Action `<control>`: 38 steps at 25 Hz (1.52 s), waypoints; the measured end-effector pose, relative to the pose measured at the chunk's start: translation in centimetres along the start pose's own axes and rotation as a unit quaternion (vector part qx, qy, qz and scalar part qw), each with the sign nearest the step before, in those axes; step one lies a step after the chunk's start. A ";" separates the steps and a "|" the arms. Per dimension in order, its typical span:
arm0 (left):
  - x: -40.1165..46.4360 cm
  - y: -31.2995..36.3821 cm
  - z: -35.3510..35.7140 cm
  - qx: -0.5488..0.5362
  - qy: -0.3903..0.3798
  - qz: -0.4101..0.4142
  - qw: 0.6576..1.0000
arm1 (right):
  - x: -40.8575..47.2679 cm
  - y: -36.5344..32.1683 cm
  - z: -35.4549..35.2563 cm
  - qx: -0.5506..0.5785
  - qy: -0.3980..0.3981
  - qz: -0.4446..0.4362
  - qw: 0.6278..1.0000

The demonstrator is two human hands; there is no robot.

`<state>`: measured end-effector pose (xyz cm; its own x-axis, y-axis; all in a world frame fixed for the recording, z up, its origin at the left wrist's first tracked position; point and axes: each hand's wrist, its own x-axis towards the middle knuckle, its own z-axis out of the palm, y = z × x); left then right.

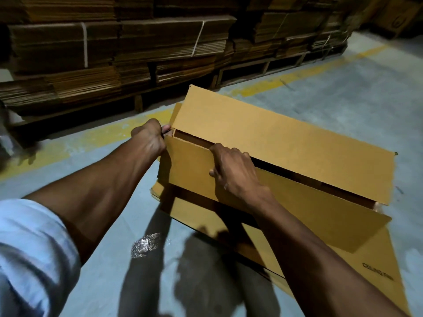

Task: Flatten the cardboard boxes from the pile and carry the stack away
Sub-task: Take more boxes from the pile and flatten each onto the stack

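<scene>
A long, tan corrugated cardboard box (pixel 281 143) lies on the grey-blue concrete floor (pixel 343 92), filling the frame from its centre out toward 4 o'clock, with its top flaps partly raised and a dark slot open between them. It sits on at least one flattened tan cardboard sheet (pixel 370 268), which shows at 5 o'clock with dark printed lettering.

The left hand (pixel 148 138) is clenched around the box's end corner at about 10 o'clock from the centre, fingers curled on the cardboard edge. The right hand (pixel 233 170) grips the upper edge of the near flap, fingers hooked over it into the slot.

Risks from here, as I judge them:
- The box looks only half collapsed. If one hand pushes down while the other pulls, the flap could tear at its crease rather than fold.
- The right fingers sit inside the gap; should the far flap drop or the walls fold suddenly, they could be pinched.
- The box rests on smooth cardboard, so a hard push could slide it off the sheet toward 3 o'clock.
- A crumpled wad of clear packing tape (pixel 146 244) lies on the floor at 7 o'clock, near the person's shadow; it could catch underfoot when the stack is lifted.

Bundles of tied flat brown cardboard (pixel 160 42) on wooden pallets line the 12 o'clock side beyond a yellow floor line (pixel 297 76).
</scene>
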<state>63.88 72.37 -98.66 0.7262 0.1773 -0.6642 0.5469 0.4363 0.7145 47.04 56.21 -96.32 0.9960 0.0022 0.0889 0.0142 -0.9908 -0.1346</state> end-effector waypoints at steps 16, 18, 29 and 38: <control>-3.9 -1.0 -1.4 0.329 0.041 0.208 0.920 | -2.2 1.7 -3.8 0.154 -0.102 0.207 0.961; -5.7 -1.0 -0.7 0.520 0.065 0.398 0.753 | -2.2 2.0 -3.6 0.184 -0.087 0.207 0.957; -10.8 -7.0 6.6 0.796 -0.014 0.345 0.497 | -3.6 4.5 -3.8 0.146 -0.048 0.239 0.959; -10.7 -5.2 8.2 0.653 -0.040 0.417 0.631 | -8.2 12.0 -8.6 -0.266 -0.112 0.260 0.921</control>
<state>56.69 60.98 -93.52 0.9785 -0.2024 0.0389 -0.2000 -0.8872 0.4158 38.29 43.18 -90.14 0.8497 -0.5231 -0.0656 -0.4560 -0.7917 0.4066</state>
